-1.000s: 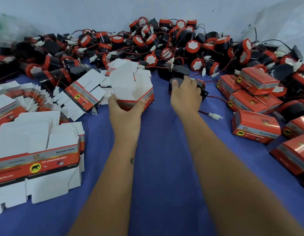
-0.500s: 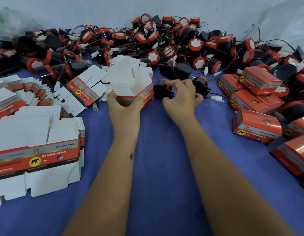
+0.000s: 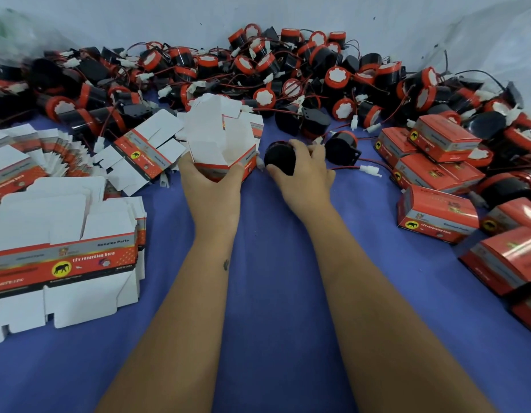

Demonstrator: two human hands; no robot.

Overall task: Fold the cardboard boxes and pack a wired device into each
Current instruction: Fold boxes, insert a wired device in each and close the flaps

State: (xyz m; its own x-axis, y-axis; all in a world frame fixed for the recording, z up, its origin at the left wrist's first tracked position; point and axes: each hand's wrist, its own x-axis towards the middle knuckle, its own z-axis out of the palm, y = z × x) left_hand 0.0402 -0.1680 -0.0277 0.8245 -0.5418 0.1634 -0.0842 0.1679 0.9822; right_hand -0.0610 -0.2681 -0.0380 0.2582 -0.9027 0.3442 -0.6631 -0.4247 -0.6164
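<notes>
Fingers of the left hand (image 3: 212, 186) curl around the base of an erected cardboard box (image 3: 224, 147), flaps open upward, held over the blue table (image 3: 273, 293). Right hand (image 3: 305, 174) fingers and thumb clamp a black wired device (image 3: 279, 158) just beside the box. Its white connector (image 3: 370, 169) lies on the table to the right.
</notes>
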